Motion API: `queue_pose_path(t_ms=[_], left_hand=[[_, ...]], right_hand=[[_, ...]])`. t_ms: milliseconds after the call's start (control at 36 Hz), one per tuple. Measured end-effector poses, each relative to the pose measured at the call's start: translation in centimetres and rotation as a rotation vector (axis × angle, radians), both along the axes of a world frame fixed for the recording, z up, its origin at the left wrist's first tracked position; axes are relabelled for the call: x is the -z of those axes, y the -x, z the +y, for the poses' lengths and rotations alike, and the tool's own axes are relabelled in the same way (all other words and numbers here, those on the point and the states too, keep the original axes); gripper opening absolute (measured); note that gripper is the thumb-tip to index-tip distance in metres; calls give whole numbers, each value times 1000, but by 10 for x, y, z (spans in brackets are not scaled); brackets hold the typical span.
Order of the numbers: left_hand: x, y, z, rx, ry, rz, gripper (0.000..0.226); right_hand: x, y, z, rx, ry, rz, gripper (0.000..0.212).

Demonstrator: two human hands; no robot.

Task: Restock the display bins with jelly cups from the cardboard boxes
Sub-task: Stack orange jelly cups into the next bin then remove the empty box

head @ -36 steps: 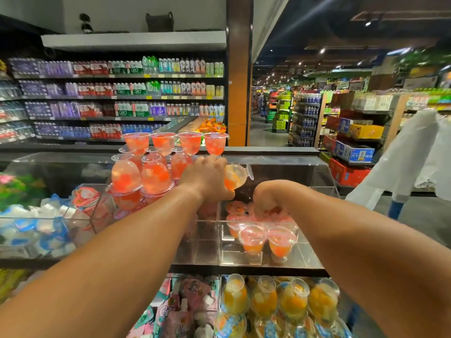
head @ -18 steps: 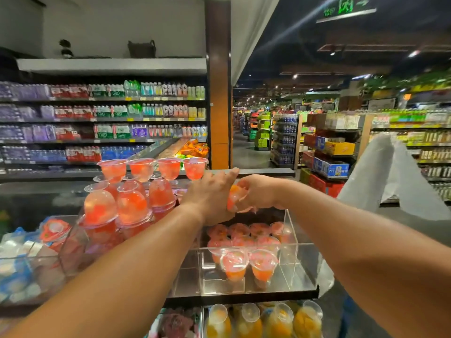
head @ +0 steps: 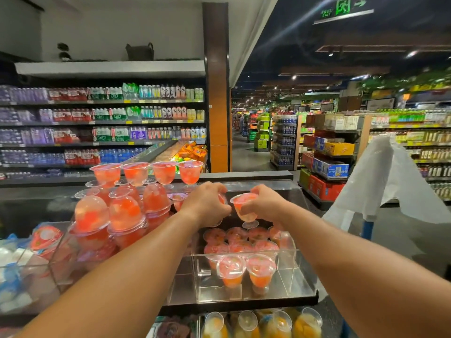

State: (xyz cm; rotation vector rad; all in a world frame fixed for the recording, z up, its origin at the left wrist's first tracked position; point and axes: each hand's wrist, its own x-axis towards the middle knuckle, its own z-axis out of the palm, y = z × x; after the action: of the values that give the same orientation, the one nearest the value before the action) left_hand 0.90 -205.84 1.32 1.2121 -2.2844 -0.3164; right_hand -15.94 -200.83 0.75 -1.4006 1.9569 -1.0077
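Now your right hand (head: 264,203) has lifted a red jelly cup (head: 244,208) out of the clear bin (head: 290,262) it was reaching into a second ago, and grips it upright above that bin, level with your left hand (head: 207,203). The left hand curls round a second cup (head: 222,199), mostly hidden behind the fingers. Both cups look ready to go on the stack (head: 127,206) at the left, which has stayed put. That stack is tall, with upside-down cups bearing a top row (head: 146,173), so a nudge could topple it. A white plastic bag (head: 385,181) hangs at the right, well apart; no cardboard box shows.
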Motion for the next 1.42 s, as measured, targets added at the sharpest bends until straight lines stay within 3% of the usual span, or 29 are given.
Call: queue_pose_path(t_ms=[139,306,389,500,583,639,778,944,1000,1139,1250,1361,1417], left_hand=[[-11,-7,-4,-40,-36,121,45],[-12,-22,-14,-80,-143,240,41],[-10,-28,-22,-103,-193,291,40],[-8,-34,-28,-88,-311,426,38],[-10,-35,-28,-25,-442,514,51],[-12,-34,-26,10,-532,552,52],[-15,-32,-24,67,-651,613,52],[-12,-32,-24,188,-754,604,73],[-10,-27,-24,160,-704,570,76],[-6,-18,-18,140,-684,630,58],[-4,-13,-15,160,-607,635,57],[-2,-16,-12,172,-666,649,55],[-3,-21,-10,167,-650,604,49]], right_hand=[[33,-12,-19,39,-122,82,73],[61,-45,-62,22,-161,138,82],[70,-62,-89,6,-190,140,95],[54,-74,-97,-13,-222,130,68],[49,-71,-93,-40,-210,179,53],[62,-68,-101,7,-234,205,61],[65,-66,-98,-14,-274,184,114],[51,-40,-71,-104,-142,304,97],[43,-30,-60,-136,-43,256,85],[25,-19,-33,-388,106,-115,72],[13,-15,-14,-392,147,-171,72],[6,-1,-2,-447,115,-220,47],[2,6,-1,-460,78,-289,60]])
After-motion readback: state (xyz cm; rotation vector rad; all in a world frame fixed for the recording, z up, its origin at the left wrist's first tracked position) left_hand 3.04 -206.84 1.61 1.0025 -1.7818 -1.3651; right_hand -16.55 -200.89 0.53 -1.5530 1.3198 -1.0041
